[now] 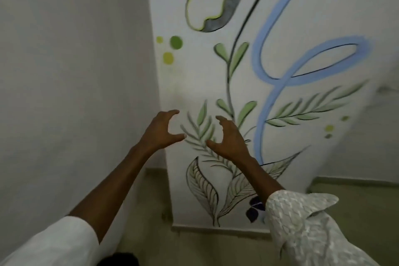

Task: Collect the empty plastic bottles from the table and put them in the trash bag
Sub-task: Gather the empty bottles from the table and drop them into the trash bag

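Note:
My left hand [160, 130] and my right hand [230, 138] are stretched out in front of me at mid frame, facing each other a short gap apart. Both have curled, spread fingers and hold nothing. Behind them stands a white wall corner painted with green leaves and a blue looping line [280, 67]. No plastic bottle, table or trash bag is in view. The picture is blurred by motion.
A plain white wall [71, 71] fills the left side. The painted wall's corner edge [164, 136] juts toward me, with a skirting strip [216, 228] at its foot. Greenish floor [356, 205] lies at lower right. A dark shape [118, 260] sits at the bottom edge.

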